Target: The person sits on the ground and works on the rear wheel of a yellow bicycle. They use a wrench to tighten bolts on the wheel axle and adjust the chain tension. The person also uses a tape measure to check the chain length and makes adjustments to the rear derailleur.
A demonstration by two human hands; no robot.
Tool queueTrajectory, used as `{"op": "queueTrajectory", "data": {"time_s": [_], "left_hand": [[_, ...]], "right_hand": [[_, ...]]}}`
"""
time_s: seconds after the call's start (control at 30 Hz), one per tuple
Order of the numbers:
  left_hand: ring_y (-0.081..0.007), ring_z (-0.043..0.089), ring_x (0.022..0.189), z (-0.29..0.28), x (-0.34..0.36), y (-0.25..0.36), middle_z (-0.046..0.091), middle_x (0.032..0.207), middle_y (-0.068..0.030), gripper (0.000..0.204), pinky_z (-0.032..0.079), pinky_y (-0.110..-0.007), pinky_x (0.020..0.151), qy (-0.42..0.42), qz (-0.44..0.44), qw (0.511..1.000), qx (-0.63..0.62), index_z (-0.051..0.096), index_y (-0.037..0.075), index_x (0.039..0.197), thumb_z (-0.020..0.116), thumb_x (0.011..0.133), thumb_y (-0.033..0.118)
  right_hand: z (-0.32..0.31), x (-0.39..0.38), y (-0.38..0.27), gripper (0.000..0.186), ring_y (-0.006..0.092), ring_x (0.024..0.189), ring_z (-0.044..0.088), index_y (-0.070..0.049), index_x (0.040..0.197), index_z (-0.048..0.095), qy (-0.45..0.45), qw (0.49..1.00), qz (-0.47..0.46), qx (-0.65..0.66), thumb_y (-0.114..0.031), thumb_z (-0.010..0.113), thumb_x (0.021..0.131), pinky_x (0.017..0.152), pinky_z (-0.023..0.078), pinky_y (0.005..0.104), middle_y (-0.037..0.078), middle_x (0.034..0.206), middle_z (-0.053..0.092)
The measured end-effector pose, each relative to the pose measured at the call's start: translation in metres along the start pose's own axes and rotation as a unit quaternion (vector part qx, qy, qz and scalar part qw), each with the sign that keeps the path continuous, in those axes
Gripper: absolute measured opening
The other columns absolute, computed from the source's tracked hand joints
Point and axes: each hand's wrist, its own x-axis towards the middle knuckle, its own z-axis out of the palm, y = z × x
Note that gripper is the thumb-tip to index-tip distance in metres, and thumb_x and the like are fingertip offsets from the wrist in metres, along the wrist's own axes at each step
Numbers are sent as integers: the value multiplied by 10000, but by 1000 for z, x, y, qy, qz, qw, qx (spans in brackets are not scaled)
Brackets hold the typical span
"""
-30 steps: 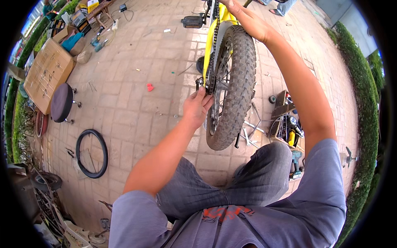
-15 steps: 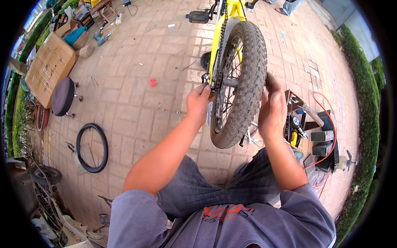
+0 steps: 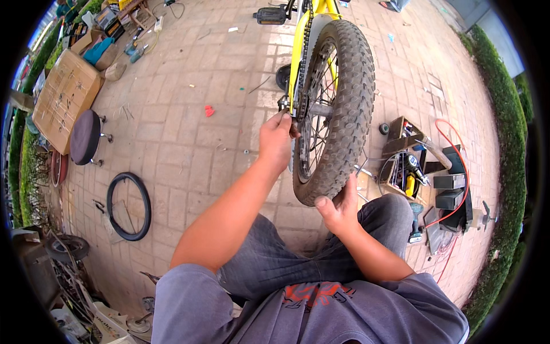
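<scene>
A yellow bicycle frame (image 3: 297,54) reaches toward me with its rear wheel's fat knobbly tyre (image 3: 350,94) upright. At the left end of the rear axle, beside the chain (image 3: 307,43), my left hand (image 3: 275,141) is closed, thumb on top; its fingertips are partly hidden. My right hand (image 3: 342,211) cups the tyre's near lower end, with the thumb at the tread and the other fingers along the right side, partly out of sight. Spokes (image 3: 316,135) show between the rim and the hub.
A wooden toolbox (image 3: 395,186) with tools stands right of the wheel, near a red hose (image 3: 465,166) and a cordless drill (image 3: 415,223). To the left lie a loose black tyre (image 3: 146,209), a round stool (image 3: 85,137) and a cardboard box (image 3: 66,97). A hedge (image 3: 501,143) borders the right.
My right hand has moved from the tyre's right side down to its near lower end. My left hand stays at the axle. My right knee has come further into view.
</scene>
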Motion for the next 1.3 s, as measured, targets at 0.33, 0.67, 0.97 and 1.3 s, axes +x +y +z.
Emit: {"op": "queueTrajectory", "data": {"time_s": [0.33,0.67,0.97,1.3], "left_hand": [[-76,453,639,10,-4,-2,570,854,17,263,386,-223,578,44,-43,998,27,578,18,1156,427,966,120],[-59,466,687,9,-8,0,577,838,20,281,401,-233,613,3,59,987,151,589,4,1168,434,944,73],[-108,547,709,-24,13,-8,599,851,-39,370,479,-252,660,-31,63,979,193,496,-58,1263,507,905,36],[-197,627,842,-68,39,-17,629,987,-93,266,527,-311,719,-62,65,992,90,554,2,1085,382,945,148]], "right_hand": [[18,36,5,870,325,1211,403,82,1303,371,176,940,-266,-119,-525,674,757,1014,316,406,223,1290,420],[9,-7,-6,808,334,1197,423,14,1286,401,166,926,-319,-120,-560,631,765,1003,326,450,237,1315,401],[13,45,-15,891,397,1094,451,-66,1278,388,150,900,-361,-192,-349,834,560,910,348,508,284,1304,388],[-33,38,-34,598,349,1062,496,-21,1192,481,108,934,-289,-180,-270,736,713,918,371,429,193,1200,511]]}}
